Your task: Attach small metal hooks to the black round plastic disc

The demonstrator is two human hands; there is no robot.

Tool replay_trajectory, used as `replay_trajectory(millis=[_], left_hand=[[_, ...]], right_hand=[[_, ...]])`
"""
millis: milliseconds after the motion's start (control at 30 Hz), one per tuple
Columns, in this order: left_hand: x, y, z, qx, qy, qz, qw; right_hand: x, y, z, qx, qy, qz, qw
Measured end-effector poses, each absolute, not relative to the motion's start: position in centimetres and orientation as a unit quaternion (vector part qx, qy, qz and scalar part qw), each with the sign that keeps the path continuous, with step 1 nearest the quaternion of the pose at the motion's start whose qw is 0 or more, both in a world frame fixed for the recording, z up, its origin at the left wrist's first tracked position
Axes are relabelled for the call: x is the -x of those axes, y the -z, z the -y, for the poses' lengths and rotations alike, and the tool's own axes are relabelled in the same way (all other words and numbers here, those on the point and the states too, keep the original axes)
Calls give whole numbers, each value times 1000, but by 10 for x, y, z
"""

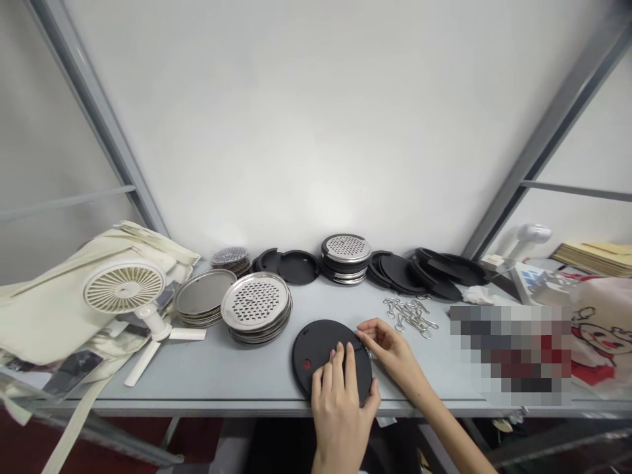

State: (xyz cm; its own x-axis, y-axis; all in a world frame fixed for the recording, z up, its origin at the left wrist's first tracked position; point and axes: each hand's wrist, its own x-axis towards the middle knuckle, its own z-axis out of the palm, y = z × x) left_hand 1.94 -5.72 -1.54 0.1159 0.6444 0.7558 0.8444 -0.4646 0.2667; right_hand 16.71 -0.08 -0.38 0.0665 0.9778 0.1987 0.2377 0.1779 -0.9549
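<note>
A round black plastic holder (316,339) lies near the front of the grey shelf, with a small red spot showing on its left part. My left hand (340,395) holds it from above, fingers laid across its face and thumb at its right rim. At the upper right rim my right hand (388,345) is closed in a pinch. A bit of shiny metal, seemingly a small metal clip (370,354), shows under these fingers; most of it is hidden. A loose pile of metal clips (412,315) lies just beyond my right hand.
Stacked metal grater discs (255,303) and plain metal discs (205,293) stand left. Graters in black holders (345,250) are stacked at the back, beside more black holders (405,273). A white fan (126,288) and cream bag (54,283) sit left; a blurred-out patch (513,355) lies right.
</note>
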Motion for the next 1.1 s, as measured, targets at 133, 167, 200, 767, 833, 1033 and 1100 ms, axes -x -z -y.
replay_trajectory(millis=[133, 167, 200, 767, 833, 1033, 1100], left_hand=[[-17, 16, 54, 739, 441, 496, 120], [-16, 15, 54, 740, 444, 490, 123], [-15, 15, 54, 741, 448, 484, 127], [-7, 50, 62, 731, 534, 406, 129], [-6, 49, 61, 727, 541, 403, 127], [-3, 43, 64, 738, 530, 397, 125], [-1, 42, 65, 735, 535, 397, 126]], right_hand=[[-167, 5, 3, 528, -348, 593, 498], [-167, 5, 3, 528, -346, 593, 500], [-168, 6, 3, 529, -346, 590, 503], [-162, -5, 3, 528, -336, 591, 509], [-163, -4, 3, 530, -334, 596, 502], [-165, -3, 7, 524, -345, 614, 479], [-165, -4, 8, 519, -346, 623, 472]])
